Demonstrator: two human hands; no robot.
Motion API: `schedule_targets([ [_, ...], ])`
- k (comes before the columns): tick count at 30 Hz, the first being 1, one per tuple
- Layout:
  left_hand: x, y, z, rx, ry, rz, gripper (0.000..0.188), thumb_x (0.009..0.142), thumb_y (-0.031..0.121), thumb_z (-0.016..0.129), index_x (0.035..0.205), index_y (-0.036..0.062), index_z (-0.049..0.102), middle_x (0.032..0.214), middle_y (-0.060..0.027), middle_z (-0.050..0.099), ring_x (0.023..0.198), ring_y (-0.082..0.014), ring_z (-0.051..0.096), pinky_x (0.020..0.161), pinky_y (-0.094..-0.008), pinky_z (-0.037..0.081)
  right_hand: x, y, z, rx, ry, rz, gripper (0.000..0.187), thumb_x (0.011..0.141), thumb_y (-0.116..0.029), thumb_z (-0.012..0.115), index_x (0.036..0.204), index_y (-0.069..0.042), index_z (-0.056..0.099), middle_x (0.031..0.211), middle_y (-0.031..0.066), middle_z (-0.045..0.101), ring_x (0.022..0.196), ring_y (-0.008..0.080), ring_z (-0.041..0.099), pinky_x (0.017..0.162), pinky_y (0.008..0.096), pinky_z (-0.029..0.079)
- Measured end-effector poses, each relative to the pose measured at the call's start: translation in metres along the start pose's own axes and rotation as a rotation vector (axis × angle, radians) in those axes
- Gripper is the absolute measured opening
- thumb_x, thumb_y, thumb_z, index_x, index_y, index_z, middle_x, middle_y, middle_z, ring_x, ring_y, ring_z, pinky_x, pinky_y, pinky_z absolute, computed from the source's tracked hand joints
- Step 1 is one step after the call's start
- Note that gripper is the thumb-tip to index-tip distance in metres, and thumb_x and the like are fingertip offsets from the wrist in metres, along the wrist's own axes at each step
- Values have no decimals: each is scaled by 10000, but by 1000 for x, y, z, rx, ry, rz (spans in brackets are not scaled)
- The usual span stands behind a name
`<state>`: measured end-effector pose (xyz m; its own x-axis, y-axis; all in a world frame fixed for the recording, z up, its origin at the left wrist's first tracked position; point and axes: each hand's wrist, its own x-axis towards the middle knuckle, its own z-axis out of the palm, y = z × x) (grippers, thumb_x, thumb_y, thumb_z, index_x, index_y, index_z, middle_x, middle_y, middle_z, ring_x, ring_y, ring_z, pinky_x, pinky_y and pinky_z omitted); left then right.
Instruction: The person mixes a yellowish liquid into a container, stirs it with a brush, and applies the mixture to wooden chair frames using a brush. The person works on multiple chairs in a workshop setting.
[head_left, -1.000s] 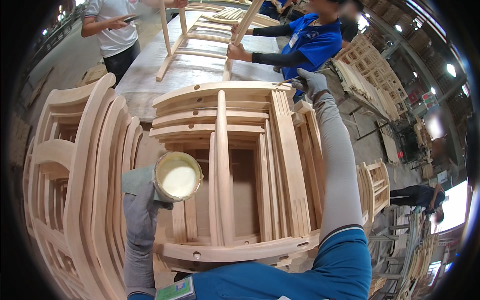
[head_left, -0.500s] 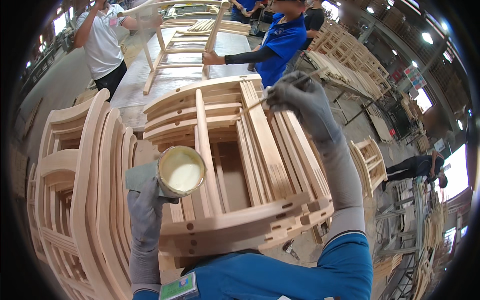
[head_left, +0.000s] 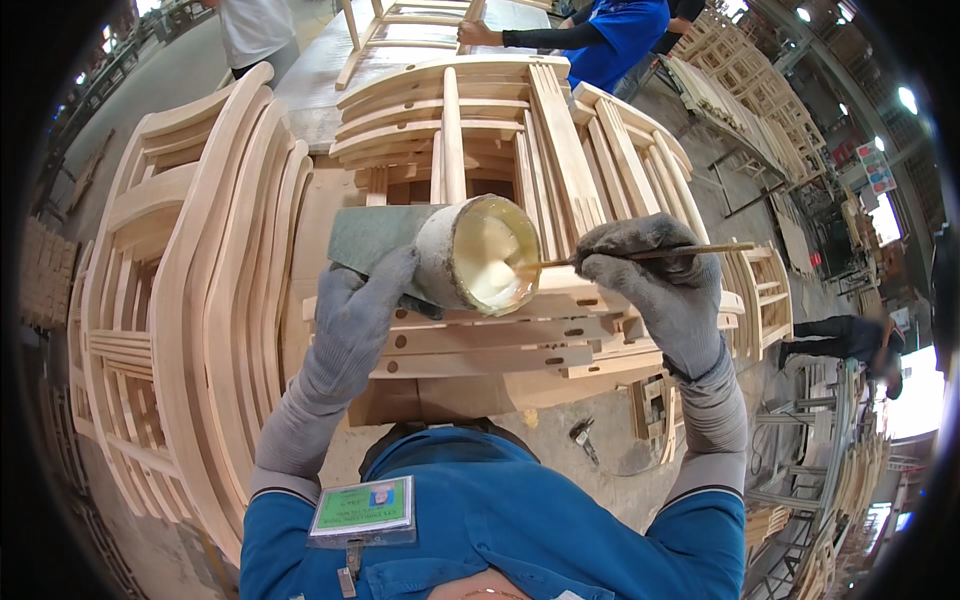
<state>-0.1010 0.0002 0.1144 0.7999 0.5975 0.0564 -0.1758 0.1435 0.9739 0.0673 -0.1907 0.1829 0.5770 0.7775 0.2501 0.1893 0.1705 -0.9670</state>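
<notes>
In my gloved left hand (head_left: pixel 360 300) is a round cup of cream-coloured glue (head_left: pixel 440 250), tilted so its mouth faces right. A flat grey-green piece (head_left: pixel 375 238) sticks out from the cup's left side, under my fingers. My gloved right hand (head_left: pixel 655 285) is closed around a thin wooden stick (head_left: pixel 690 250), whose tip reaches into the cup. Just beyond both hands lies a stack of pale wooden chair frames (head_left: pixel 455 140), with rails and holes along its near edge (head_left: pixel 480 362).
Tall curved chair backs (head_left: pixel 185 240) stand stacked on the left. At the far side, a person in blue (head_left: pixel 620 45) grips a wooden frame on a plastic-covered table (head_left: pixel 310 75). Another person in white (head_left: pixel 255 35) stands far left. A tool (head_left: pixel 583 438) lies on the floor near me.
My right hand has come down from the stack, bringing the stick into the cup. My left hand has moved right and up with the cup. The view has tipped lower.
</notes>
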Motion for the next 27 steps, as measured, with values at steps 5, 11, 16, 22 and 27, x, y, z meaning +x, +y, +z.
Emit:
schedule_targets([
  [5,-13,0,18,-109,-46,-51,273,907,114,505,1079,-94,550,911,-129,625,721,-173,640,574,-288,571,-20,4,-8,461,274,186,121,854,-5,594,959,13,537,844,134,649,838,196,667,739,293,585],
  [11,-21,-22,30,-120,-174,-108,291,948,135,437,1111,-88,529,1027,-153,600,821,-188,650,654,-294,590,-47,42,-47,686,153,295,219,934,-135,515,1040,55,498,999,205,601,912,253,650,776,303,588],
  [16,-19,-33,37,91,-253,85,321,957,164,428,1141,-86,507,1034,-160,602,826,-202,654,634,-307,591,-50,47,-47,385,252,226,275,931,-147,534,1067,89,499,950,182,611,870,251,657,775,290,579],
  [22,-18,-22,31,-275,-175,3,327,966,161,404,1121,-104,518,1012,-165,607,814,-199,658,608,-296,590,-34,47,-89,134,571,42,245,853,-173,656,910,44,558,742,133,632,641,191,656,573,288,583],
  [27,-22,-21,14,-189,-74,32,339,974,166,378,1107,-111,522,980,-158,605,793,-194,656,598,-278,582,-27,61,-98,-35,557,61,236,822,-162,687,855,50,588,735,130,629,631,184,651,566,286,582],
])
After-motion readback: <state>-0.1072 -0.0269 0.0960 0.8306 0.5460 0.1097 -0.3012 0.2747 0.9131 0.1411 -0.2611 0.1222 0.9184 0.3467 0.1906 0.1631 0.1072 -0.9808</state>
